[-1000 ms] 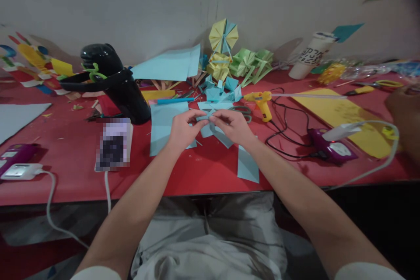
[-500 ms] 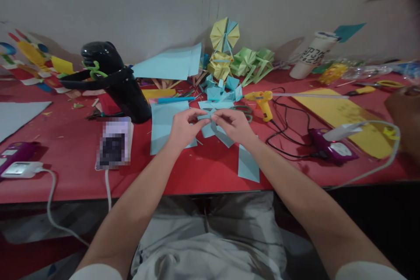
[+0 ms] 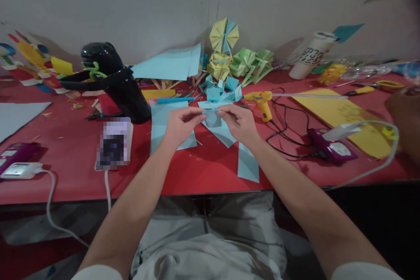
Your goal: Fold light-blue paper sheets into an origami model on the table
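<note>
Between my two hands, a small piece of blue paper (image 3: 212, 119) is held a little above the table. My left hand (image 3: 183, 124) pinches its left end between thumb and fingers. The right end is gripped the same way by my right hand (image 3: 239, 123). Flat blue sheets lie around and under the hands, among them a large sheet (image 3: 160, 129) on the left and a smaller strip (image 3: 248, 164) near the front edge. Behind the hands sit folded blue paper pieces (image 3: 215, 92).
A yellow glue gun (image 3: 261, 103) with a black cord lies to the right, by a purple power socket (image 3: 331, 146). Left stand a black tumbler (image 3: 131, 98) and a phone (image 3: 114, 143). Folded yellow paper shapes (image 3: 224, 35) are at the wall. Another person's arm (image 3: 405, 118) shows far right.
My hands have moved slightly apart. The blue paper between them now shows a wider face hanging below the fingertips.
</note>
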